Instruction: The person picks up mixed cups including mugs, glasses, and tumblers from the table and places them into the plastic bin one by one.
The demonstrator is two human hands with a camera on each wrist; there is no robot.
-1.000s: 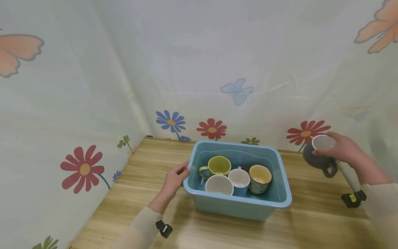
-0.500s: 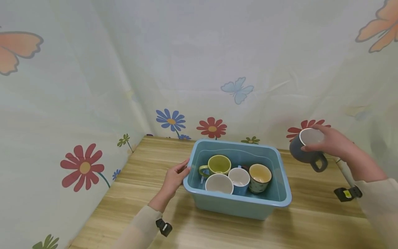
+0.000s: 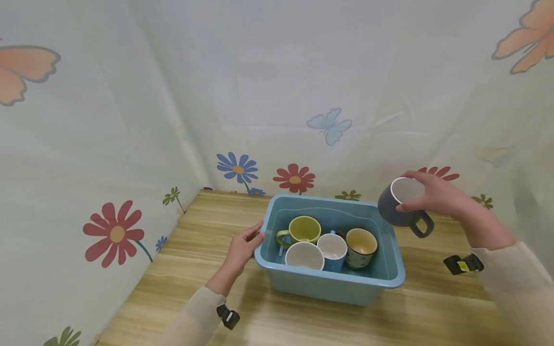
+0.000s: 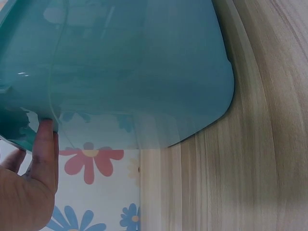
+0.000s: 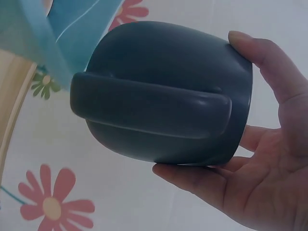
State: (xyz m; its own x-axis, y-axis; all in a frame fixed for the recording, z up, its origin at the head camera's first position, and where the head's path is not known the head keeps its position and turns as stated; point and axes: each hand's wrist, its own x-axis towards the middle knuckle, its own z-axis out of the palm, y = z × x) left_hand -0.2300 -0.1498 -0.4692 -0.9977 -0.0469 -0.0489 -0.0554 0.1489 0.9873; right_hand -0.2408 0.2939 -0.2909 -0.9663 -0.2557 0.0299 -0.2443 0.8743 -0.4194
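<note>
My right hand [image 3: 433, 192] grips a dark blue-grey mug [image 3: 391, 209] by its rim, thumb on one side and fingers on the other. The mug is tilted above the right back corner of a light blue plastic tub [image 3: 320, 288], its white inside facing my palm. In the right wrist view the mug's handle [image 5: 154, 106] faces the camera. My left hand [image 3: 241, 247] touches the tub's left end, fingers [image 4: 44, 149] straight against the wall by the rim. Inside the tub stand a green mug [image 3: 305, 228], a white-lined cup [image 3: 305, 255], a blue mug [image 3: 333, 247] and a patterned yellow-lined cup [image 3: 361, 247].
The tub stands on a wood-grain table [image 3: 207, 226]. Behind and to the left hangs a pale curtain [image 3: 259, 96] printed with flowers and butterflies. Part of a dark brown handle [image 3: 341, 233] shows behind the patterned cup.
My right hand has carried the dark mug leftward and slightly up, from beside the tub to over its right back corner. My left hand and the tub stay put.
</note>
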